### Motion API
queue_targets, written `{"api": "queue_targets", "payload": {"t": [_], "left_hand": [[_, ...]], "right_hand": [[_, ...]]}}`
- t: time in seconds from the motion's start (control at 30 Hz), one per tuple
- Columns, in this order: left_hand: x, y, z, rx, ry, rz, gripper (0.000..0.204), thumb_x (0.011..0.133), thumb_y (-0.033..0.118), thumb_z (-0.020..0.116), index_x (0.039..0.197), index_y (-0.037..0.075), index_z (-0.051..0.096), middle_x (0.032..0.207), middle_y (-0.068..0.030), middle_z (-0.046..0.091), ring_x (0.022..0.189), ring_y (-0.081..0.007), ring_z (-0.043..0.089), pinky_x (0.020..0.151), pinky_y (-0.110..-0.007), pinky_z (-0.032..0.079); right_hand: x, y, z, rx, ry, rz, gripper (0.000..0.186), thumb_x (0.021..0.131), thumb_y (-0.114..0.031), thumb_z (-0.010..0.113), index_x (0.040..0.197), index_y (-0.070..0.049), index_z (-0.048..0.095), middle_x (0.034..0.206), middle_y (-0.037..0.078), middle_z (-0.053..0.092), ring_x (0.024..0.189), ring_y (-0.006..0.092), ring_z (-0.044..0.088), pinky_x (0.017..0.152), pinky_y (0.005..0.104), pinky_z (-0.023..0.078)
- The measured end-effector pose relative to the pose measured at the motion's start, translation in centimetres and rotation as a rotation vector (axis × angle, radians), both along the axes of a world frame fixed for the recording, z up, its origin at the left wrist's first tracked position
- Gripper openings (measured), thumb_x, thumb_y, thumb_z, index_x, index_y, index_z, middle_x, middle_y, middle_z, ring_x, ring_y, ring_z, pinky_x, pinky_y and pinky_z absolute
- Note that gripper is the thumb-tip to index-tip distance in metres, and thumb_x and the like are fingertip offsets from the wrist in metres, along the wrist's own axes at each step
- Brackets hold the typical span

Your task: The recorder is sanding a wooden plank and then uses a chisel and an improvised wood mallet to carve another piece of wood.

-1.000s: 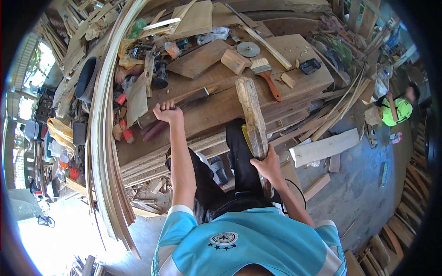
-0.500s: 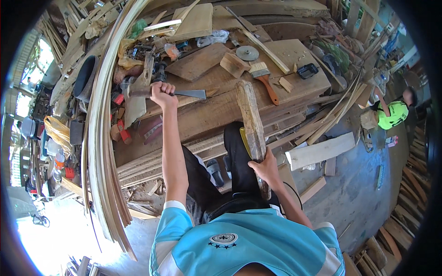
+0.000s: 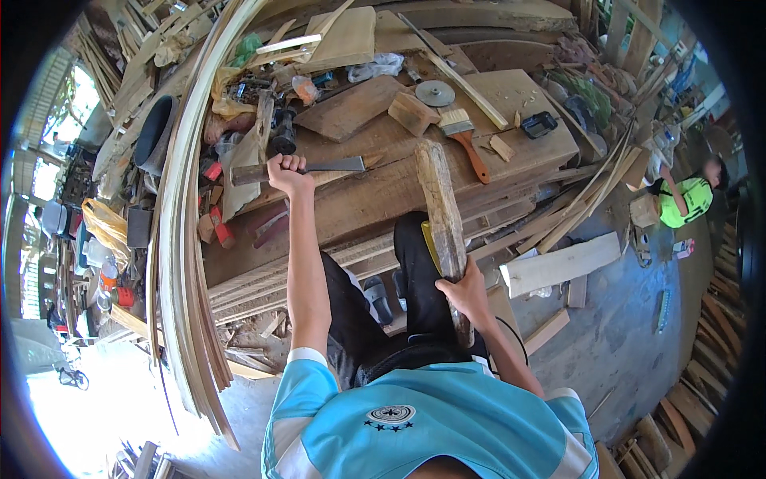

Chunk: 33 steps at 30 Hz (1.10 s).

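Observation:
My left hand (image 3: pixel 290 173) is closed round a chisel (image 3: pixel 339 164) above the near left part of the workbench. Its flat metal blade points right, and its wooden handle sticks out on the left of my fist. My right hand (image 3: pixel 465 291) grips the lower part of a thick, rough-hewn length of wood (image 3: pixel 439 207), its thumb laid across it. This wood stands nearly upright in the view, its lower end close to my lap and its upper end over the bench edge. My two hands are well apart.
On the wooden bench (image 3: pixel 527 96) lie a paintbrush (image 3: pixel 466 142), a grey disc (image 3: pixel 435 93), a wood block (image 3: pixel 412 113) and a black tray-like object (image 3: pixel 538 124). Long thin strips (image 3: pixel 179 199) rise along my left. A person in bright yellow-green (image 3: pixel 685 201) sits far right.
The chisel has tilted slightly: its handle end is lower and its blade tip a little higher. The view has shifted slightly. Both hands keep their grips.

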State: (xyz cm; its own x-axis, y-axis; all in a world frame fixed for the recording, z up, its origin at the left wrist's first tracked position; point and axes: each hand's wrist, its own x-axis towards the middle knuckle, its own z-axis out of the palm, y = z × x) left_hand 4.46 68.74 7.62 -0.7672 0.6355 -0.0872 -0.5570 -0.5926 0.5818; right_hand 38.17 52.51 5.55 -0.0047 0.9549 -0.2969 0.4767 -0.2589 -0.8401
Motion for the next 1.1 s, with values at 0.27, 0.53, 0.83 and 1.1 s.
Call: {"api": "queue_targets", "payload": {"t": [0.27, 0.53, 0.83, 1.1], "left_hand": [[4.7, 0.6, 4.0, 0.048, 0.262, -0.007, 0.018, 0.070, -0.008, 0.049, 0.070, 0.006, 0.039, 0.052, -0.0007, 0.039, 0.040, -0.0091, 0.035, 0.037, -0.027, 0.027], [8.1, 0.5, 4.5, 0.083, 0.558, -0.108, 0.015, 0.074, -0.002, 0.062, 0.072, 0.003, 0.047, 0.058, -0.0015, 0.049, 0.045, -0.0092, 0.045, 0.043, -0.024, 0.034], [11.1, -0.8, 5.1, -0.045, 0.994, -0.270, 0.015, 0.078, 0.007, 0.067, 0.070, 0.006, 0.054, 0.066, 0.0043, 0.052, 0.060, -0.0048, 0.045, 0.053, -0.022, 0.035], [9.5, -2.0, 5.2, -0.029, 0.777, -0.246, 0.019, 0.079, 0.006, 0.067, 0.069, 0.007, 0.050, 0.066, 0.0070, 0.046, 0.061, -0.0031, 0.039, 0.055, -0.021, 0.032]], "right_hand": [[0.1, 0.1, 0.5, -0.052, 0.004, 0.016, 0.044, 0.061, -0.015, 0.066, 0.095, 0.005, 0.046, 0.077, 0.027, 0.060, 0.071, 0.0367, 0.063, 0.063, 0.0396, 0.049], [0.2, -0.1, 0.7, -0.055, 0.059, 0.033, 0.051, 0.060, -0.013, 0.066, 0.103, 0.005, 0.047, 0.082, 0.024, 0.061, 0.077, 0.0321, 0.062, 0.069, 0.0371, 0.048], [0.1, -0.1, 0.1, -0.025, -0.027, 0.027, 0.055, 0.061, -0.021, 0.069, 0.102, 0.007, 0.047, 0.087, 0.026, 0.061, 0.084, 0.0349, 0.061, 0.074, 0.0386, 0.047], [0.8, 0.6, -1.5, 0.005, 0.045, 0.049, 0.055, 0.062, -0.026, 0.072, 0.100, 0.007, 0.049, 0.089, 0.026, 0.061, 0.086, 0.0336, 0.061, 0.075, 0.0378, 0.047]]}}
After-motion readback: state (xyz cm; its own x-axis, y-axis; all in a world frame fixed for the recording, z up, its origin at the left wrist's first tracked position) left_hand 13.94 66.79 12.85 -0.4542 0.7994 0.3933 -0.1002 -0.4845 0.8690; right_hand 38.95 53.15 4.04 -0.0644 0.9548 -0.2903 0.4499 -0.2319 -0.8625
